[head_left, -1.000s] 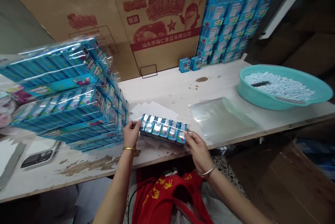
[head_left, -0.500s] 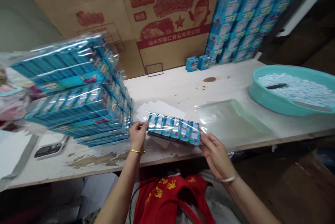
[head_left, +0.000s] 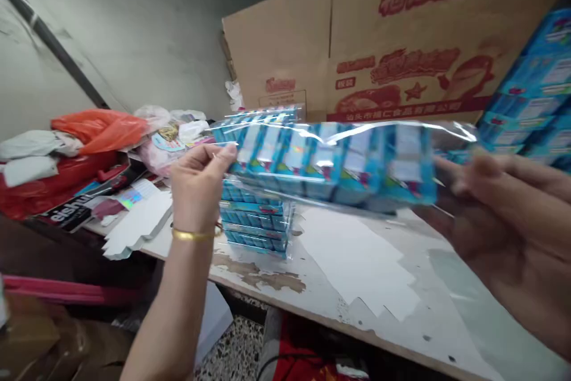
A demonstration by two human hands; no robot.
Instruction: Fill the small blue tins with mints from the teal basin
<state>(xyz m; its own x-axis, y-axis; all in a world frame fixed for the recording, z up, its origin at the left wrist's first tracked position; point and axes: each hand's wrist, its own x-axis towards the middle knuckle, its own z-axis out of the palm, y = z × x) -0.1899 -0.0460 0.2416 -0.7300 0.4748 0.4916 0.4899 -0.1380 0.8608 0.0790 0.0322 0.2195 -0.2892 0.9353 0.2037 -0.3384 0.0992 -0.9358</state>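
— Cardboard cartons (head_left: 401, 54) stand behind the table (head_left: 321, 292). Where do you see the film-wrapped row of blue tins (head_left: 330, 164)?

— It is lifted in the air above the table, and its long axis goes from left to right across the view.

— And how are the hands?

— They are apart, 1 on each end. The left hand (head_left: 198, 182) pinches the film, and the right hand (head_left: 504, 214), blurred and nearer the camera, holds the other end.

— What is below?

— Behind the row there is a stack of wrapped blue boxes (head_left: 254, 220), and white paper sheets (head_left: 352, 256) lie on the table.
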